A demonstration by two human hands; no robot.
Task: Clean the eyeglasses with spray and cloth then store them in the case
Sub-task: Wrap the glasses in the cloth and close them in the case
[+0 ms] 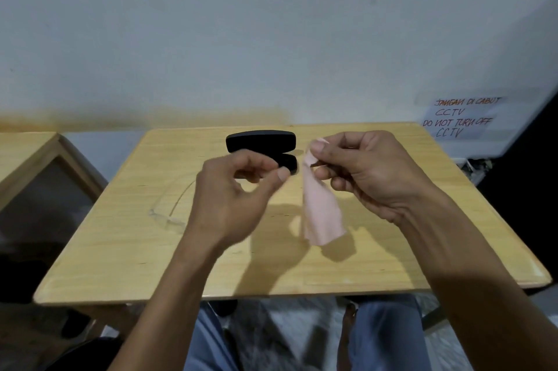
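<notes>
A pale pink cloth (320, 207) hangs down from my right hand (365, 168), pinched by its top edge between thumb and fingers above the table. My left hand (232, 198) hovers just left of the cloth with its fingers curled and apart, holding nothing that I can see. Clear-framed eyeglasses (169, 213) lie on the wooden table (120, 250) to the left of my left hand, faint and blurred. A black glasses case (261, 141) stands open at the back middle of the table, its lower half partly hidden behind my left fingers. No spray bottle is in view.
A second wooden table (27, 147) stands at the left. A handwritten paper notice (459, 118) hangs on the wall at the right, beside a dark panel. My knees in blue trousers (389, 337) show below the table's front edge.
</notes>
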